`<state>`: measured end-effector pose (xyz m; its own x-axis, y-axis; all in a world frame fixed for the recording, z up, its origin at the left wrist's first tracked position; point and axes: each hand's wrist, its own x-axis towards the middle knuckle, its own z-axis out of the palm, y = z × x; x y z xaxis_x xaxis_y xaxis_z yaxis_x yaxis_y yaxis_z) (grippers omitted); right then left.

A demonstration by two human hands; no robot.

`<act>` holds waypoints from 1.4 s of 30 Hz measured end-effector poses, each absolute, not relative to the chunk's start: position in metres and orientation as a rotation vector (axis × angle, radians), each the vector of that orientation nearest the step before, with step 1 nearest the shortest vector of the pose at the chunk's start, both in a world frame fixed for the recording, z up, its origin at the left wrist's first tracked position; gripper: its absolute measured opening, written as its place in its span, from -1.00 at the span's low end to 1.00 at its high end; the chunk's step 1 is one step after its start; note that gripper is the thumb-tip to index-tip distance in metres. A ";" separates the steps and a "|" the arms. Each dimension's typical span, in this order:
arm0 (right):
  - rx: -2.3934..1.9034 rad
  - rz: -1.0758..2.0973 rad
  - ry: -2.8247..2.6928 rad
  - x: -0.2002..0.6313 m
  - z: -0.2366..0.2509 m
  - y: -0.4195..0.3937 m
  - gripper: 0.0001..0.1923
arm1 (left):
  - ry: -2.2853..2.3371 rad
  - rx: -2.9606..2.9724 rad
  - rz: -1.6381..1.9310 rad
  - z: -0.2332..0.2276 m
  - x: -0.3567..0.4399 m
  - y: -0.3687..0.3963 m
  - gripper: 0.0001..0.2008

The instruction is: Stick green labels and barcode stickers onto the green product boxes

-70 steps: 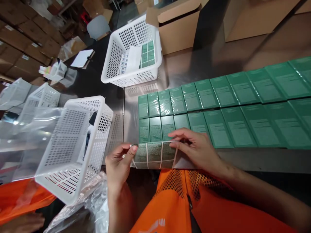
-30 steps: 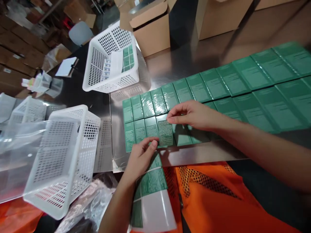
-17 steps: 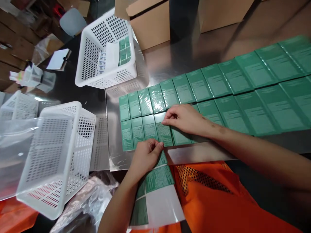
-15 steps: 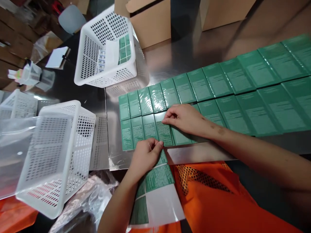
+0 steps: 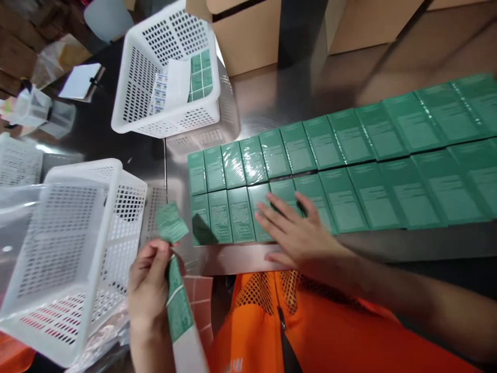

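Between the thumb and fingers of my left hand [image 5: 150,280] is a strip of green stickers [image 5: 180,305] on white backing. Its upper end, one green sticker panel [image 5: 171,223], sticks up above the fingertips; the rest hangs down below. My right hand [image 5: 293,228] lies with fingers spread over the near row of green boxes [image 5: 240,215], its fingertips on the box tops. Two long rows of these boxes run side by side across the table. Several boxes at the left end of the near row carry denser printed panels. Part of the near row is hidden under my right hand.
A white basket [image 5: 212,111] with sticker sheets [image 5: 200,77] stands behind the rows. Another white basket [image 5: 116,181], partly under clear plastic, is at the left. Cardboard boxes [image 5: 248,41] stand at the back of the metal table [image 5: 256,111]. A notepad [image 5: 81,80] lies at far left.
My left hand has moved left, away from the boxes, carrying the sticker strip with it. My right hand has gone from a pinch at a box to spread fingers laid across the near row.
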<state>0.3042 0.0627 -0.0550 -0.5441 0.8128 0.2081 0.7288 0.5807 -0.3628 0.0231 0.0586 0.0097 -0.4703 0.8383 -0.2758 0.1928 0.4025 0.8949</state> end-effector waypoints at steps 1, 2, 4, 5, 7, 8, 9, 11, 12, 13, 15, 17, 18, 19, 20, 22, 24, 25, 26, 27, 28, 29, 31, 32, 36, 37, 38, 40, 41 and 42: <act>-1.267 0.311 -2.491 0.298 -0.061 0.052 -0.39 | 1.924 0.827 1.131 0.010 0.020 0.057 -0.57; -1.293 0.303 -2.505 0.294 -0.067 0.041 -0.43 | 1.939 0.781 1.163 0.010 0.019 0.056 -0.58; -1.356 0.333 -2.531 0.289 -0.074 0.024 -0.51 | 1.965 0.729 1.195 0.011 0.016 0.055 -0.60; -1.374 0.360 -2.552 0.288 -0.075 0.017 -0.58 | 1.976 0.719 1.198 0.011 0.015 0.054 -0.62; -1.384 0.412 -2.599 0.290 -0.074 0.008 -0.73 | 1.992 0.699 1.187 0.010 0.014 0.053 -0.64; -1.374 0.429 -2.622 0.292 -0.073 0.005 -0.78 | 1.999 0.690 1.171 0.010 0.014 0.052 -0.65; -1.366 0.427 -2.629 0.293 -0.071 0.004 -0.82 | 2.005 0.681 1.152 0.010 0.015 0.052 -0.66; -1.368 0.398 -2.625 0.294 -0.066 0.006 -0.78 | 2.013 0.666 1.106 0.009 0.018 0.050 -0.71; -1.382 0.374 -2.619 0.295 -0.064 0.009 -0.74 | 2.017 0.663 1.089 0.009 0.021 0.050 -0.74; -1.410 0.344 -2.616 0.295 -0.061 0.013 -0.69 | 2.017 0.664 1.080 0.009 0.023 0.049 -0.77; -1.495 0.284 -2.621 0.295 -0.057 0.027 -0.46 | 2.008 0.671 1.062 0.007 0.026 0.050 -0.80; -1.569 0.245 -2.635 0.296 -0.053 0.044 -0.14 | 1.985 0.673 1.058 0.002 0.027 0.052 -0.74; -1.596 0.240 -2.644 0.296 -0.051 0.053 -0.03 | 1.968 0.674 1.059 -0.002 0.026 0.053 -0.69; -1.613 0.239 -2.651 0.297 -0.049 0.061 0.03 | 1.946 0.677 1.065 -0.006 0.024 0.054 -0.64; -1.612 0.237 -2.658 0.297 -0.048 0.068 0.07 | 1.919 0.683 1.066 -0.011 0.021 0.055 -0.60; -1.574 0.216 -2.694 0.298 -0.046 0.079 0.07 | 1.854 0.718 1.068 -0.021 0.014 0.055 -0.57; -1.502 0.169 -2.744 0.298 -0.045 0.085 0.01 | 1.813 0.759 1.067 -0.028 0.009 0.053 -0.56; -1.468 0.145 -2.765 0.298 -0.045 0.087 -0.02 | 1.806 0.772 1.073 -0.030 0.007 0.052 -0.55; -1.443 0.124 -2.782 0.299 -0.043 0.088 -0.05 | 1.808 0.781 1.076 -0.032 0.005 0.050 -0.53; -1.426 0.111 -2.792 0.299 -0.042 0.090 -0.06 | 1.817 0.780 1.079 -0.034 0.004 0.050 -0.50; -1.413 0.109 -2.800 0.299 -0.040 0.091 -0.07 | 1.822 0.774 1.076 -0.035 0.003 0.049 -0.48; -1.406 0.116 -2.806 0.300 -0.037 0.093 -0.08 | 1.826 0.764 1.074 -0.036 0.002 0.048 -0.46; -1.405 0.150 -2.820 0.301 -0.032 0.097 -0.10 | 1.829 0.739 1.073 -0.039 -0.001 0.047 -0.45; -1.407 0.168 -2.828 0.301 -0.030 0.099 -0.10 | 1.826 0.726 1.075 -0.041 -0.003 0.046 -0.45; -1.411 0.195 -2.876 0.300 -0.026 0.101 -0.11 | 1.786 0.727 1.060 -0.049 -0.004 0.042 -0.49; -1.411 0.189 -2.879 0.300 -0.026 0.101 -0.11 | 1.772 0.758 1.047 -0.051 -0.002 0.042 -0.50; -1.412 0.181 -2.876 0.300 -0.027 0.100 -0.11 | 1.764 0.804 1.038 -0.052 0.001 0.043 -0.51; -1.405 0.172 -2.854 0.299 -0.027 0.098 -0.12 | 1.784 0.942 1.017 -0.053 0.009 0.045 -0.52; -1.394 0.178 -2.838 0.299 -0.027 0.097 -0.15 | 1.820 1.028 0.993 -0.053 0.014 0.048 -0.52; -1.382 0.196 -2.815 0.299 -0.026 0.096 -0.22 | 1.871 1.119 0.952 -0.052 0.019 0.050 -0.50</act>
<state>0.2986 0.0963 -0.0260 -0.6131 0.7880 -0.0557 0.7881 0.6054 -0.1113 0.0188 0.0502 -0.0518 -0.3415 0.9140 -0.2192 0.3607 0.3428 0.8674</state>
